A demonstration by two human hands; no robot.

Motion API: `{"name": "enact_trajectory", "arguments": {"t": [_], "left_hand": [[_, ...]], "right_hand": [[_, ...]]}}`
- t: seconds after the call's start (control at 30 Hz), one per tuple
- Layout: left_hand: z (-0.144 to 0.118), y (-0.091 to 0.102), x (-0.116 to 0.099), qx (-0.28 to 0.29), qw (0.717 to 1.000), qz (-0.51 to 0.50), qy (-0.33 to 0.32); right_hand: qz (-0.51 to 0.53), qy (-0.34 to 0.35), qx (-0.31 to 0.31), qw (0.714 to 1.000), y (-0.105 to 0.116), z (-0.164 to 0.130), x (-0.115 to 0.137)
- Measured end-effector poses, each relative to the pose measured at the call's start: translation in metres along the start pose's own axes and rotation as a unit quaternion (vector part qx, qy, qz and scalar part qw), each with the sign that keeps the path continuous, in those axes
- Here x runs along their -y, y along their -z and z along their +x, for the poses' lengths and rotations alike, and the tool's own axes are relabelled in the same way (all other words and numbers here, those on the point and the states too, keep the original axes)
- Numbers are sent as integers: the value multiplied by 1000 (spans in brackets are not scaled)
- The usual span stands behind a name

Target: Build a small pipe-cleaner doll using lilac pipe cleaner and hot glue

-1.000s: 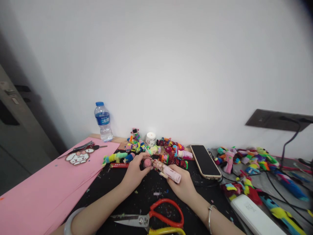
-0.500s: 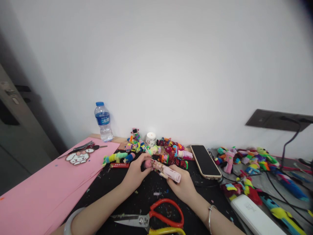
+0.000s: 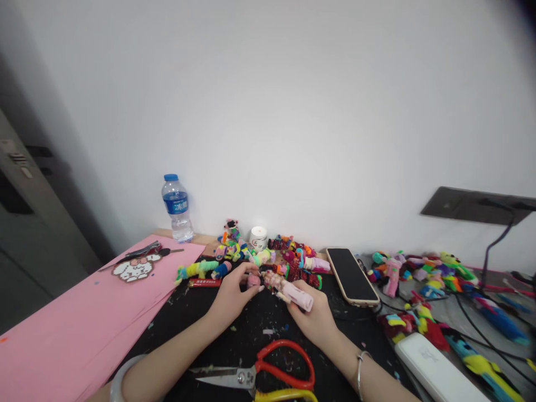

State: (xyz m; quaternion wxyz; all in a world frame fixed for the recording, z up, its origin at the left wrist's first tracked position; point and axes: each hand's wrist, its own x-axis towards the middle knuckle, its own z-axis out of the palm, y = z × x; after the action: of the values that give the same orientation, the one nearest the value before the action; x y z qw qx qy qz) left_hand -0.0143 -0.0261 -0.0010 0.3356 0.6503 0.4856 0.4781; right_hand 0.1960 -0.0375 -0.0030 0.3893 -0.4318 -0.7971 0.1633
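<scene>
My left hand (image 3: 229,297) pinches a small pink fuzzy ball (image 3: 252,279) between its fingertips, over the black mat (image 3: 251,340). My right hand (image 3: 315,319) grips a pink pen-shaped tool (image 3: 293,293) that slants up to the left. The tool's tip meets the pink ball. Just behind both hands lies a heap of colourful fuzzy figures (image 3: 268,257).
Red-handled scissors (image 3: 268,371) lie in front of my hands. Pink paper (image 3: 79,318) with a bunny cutout (image 3: 134,269) covers the left. A water bottle (image 3: 177,208), a white jar (image 3: 258,238), a phone (image 3: 350,275), a white power bank (image 3: 438,371), more fuzzy figures (image 3: 422,273) and cables are at the back and right.
The pink tool has shifted slightly to the right and its tip stays against the ball. My left fingers have turned the ball a little. Nothing else has moved.
</scene>
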Motion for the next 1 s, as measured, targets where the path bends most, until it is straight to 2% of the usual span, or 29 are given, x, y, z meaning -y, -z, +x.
{"name": "enact_trajectory", "arguments": {"t": [0.27,0.43,0.53,0.8,1.0], "left_hand": [[0,-2,5,0,999,-32,34],[-1,0,4,-7,997,80,-5],[-1,2,0,-12,994,104,-26],[-4,0,-7,70,993,92,-38],[-3,1,-8,71,991,109,-44]], "right_hand": [[15,-6,-3,1000,-1,0,0],[11,-5,-8,1000,-1,-1,-1],[5,1,-16,1000,-1,-1,-1],[16,12,-25,999,0,-2,1],[31,14,-26,999,1,0,1]]}}
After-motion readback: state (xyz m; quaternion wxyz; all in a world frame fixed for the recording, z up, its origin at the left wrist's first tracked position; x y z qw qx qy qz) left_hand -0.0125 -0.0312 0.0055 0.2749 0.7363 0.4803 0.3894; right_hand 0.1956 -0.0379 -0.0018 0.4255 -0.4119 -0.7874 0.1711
